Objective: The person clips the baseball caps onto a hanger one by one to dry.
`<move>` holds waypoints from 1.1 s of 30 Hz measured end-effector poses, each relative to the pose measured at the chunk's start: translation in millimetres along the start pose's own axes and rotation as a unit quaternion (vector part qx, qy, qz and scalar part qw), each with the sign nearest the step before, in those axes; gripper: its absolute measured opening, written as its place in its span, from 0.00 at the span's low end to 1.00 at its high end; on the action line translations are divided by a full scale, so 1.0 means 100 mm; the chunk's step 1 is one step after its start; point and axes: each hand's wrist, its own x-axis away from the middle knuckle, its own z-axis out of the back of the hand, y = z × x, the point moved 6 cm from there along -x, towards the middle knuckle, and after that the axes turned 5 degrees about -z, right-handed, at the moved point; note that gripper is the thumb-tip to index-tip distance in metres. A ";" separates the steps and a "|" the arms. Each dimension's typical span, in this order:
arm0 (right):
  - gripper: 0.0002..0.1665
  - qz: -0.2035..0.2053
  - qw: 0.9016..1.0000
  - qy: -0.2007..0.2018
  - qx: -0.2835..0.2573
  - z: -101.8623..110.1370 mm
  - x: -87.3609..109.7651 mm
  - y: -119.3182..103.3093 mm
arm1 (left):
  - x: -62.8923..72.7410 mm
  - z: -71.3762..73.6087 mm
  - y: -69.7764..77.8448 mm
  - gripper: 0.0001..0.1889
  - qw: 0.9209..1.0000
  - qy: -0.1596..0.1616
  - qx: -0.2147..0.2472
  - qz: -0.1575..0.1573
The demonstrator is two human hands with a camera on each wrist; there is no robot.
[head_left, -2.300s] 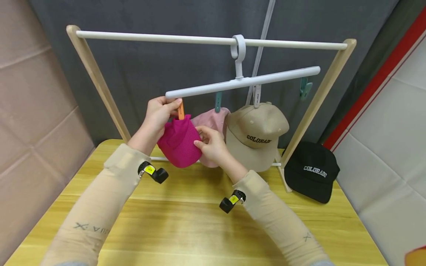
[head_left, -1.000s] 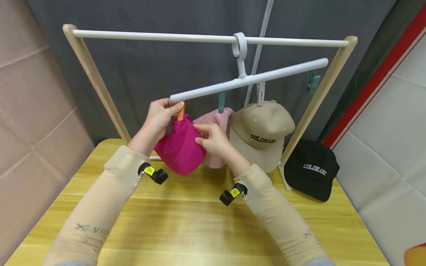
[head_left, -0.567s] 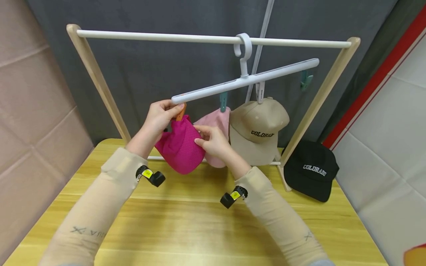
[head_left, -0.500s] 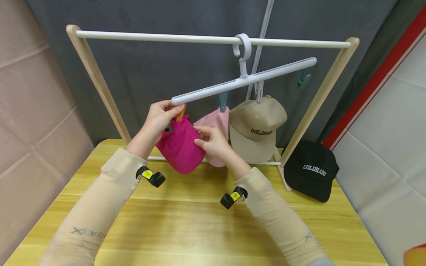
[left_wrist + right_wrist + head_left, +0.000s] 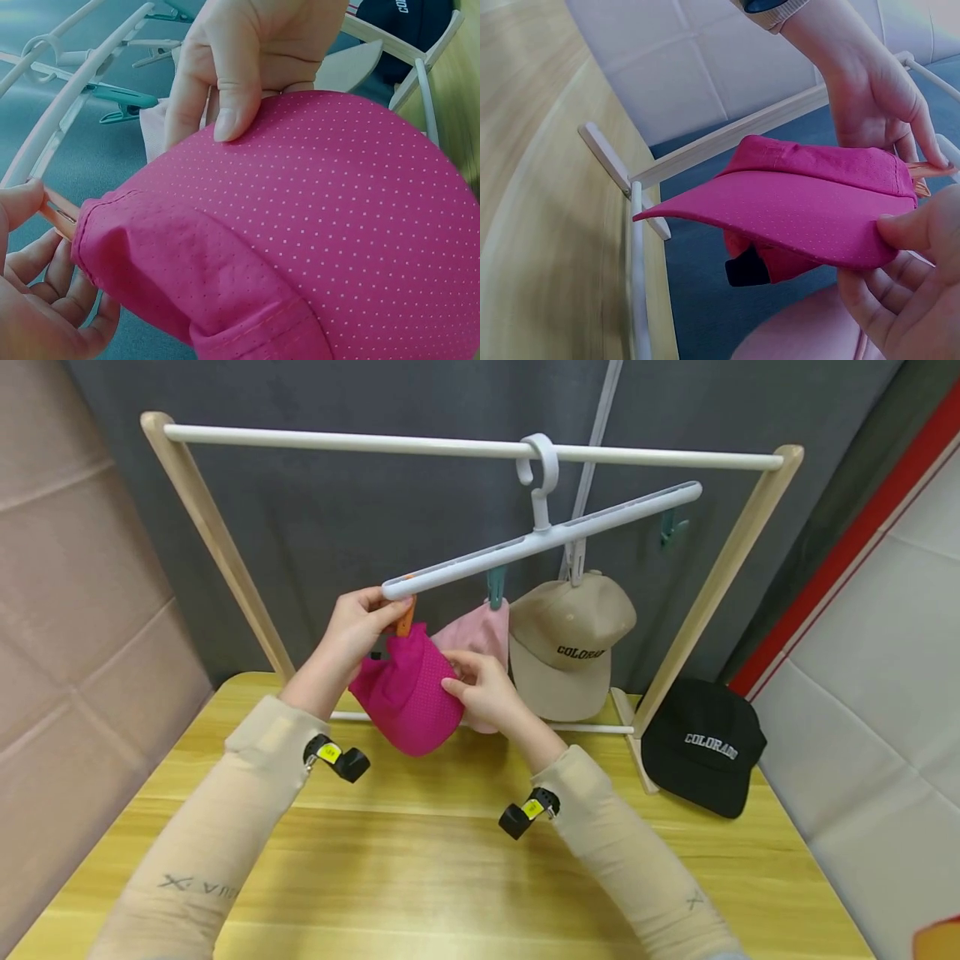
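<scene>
Swung round a little on its hook since a second ago, the white hanger (image 5: 542, 537) has its right-hand end further left, and the tan cap (image 5: 573, 622) has shifted left with it; both hands are nearly where they were. Largest of what shows is the wooden table (image 5: 420, 868), and on it stands the rack (image 5: 337, 441), with pale wooden legs and white rods. From the top rod the hanger hangs aslant, its left-hand end low. The tan cap, lettered across the front, hangs below the bar, while the black cap (image 5: 701, 722) lies on the table just beside the rack's right foot. The pale pink cap (image 5: 476, 631) hangs partly hidden behind the magenta cap (image 5: 416, 706), which is held brim down under the low end of the bar. The left hand (image 5: 356, 622) has thumb and fingers closed on the orange clip (image 5: 406, 620) at that end. The right hand (image 5: 487, 689) pinches the edge of the magenta cap's dotted brim, thumb in front and fingers behind. Among the smaller things, the orange clip meets the magenta cap's edge, though I cannot tell whether it bites the cloth; a teal clip (image 5: 496, 585) holds the pale pink cap, a white clip (image 5: 576, 564) the tan one, and a second teal clip (image 5: 670, 529) dangles near the bar's high end.
</scene>
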 end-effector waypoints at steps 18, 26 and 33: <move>0.15 -0.030 0.999 0.014 -0.027 -0.03 0.03 0.14 | 0.02 0.04 -0.04 0.20 1.000 -0.008 0.020 -0.002; 0.15 -0.064 0.997 0.010 -0.042 -0.04 0.05 0.23 | 0.02 0.05 -0.04 0.22 1.000 -0.006 0.024 -0.010; 0.15 -0.090 0.994 0.003 -0.060 -0.05 0.08 0.30 | 0.02 0.06 -0.04 0.22 1.000 -0.001 0.016 -0.016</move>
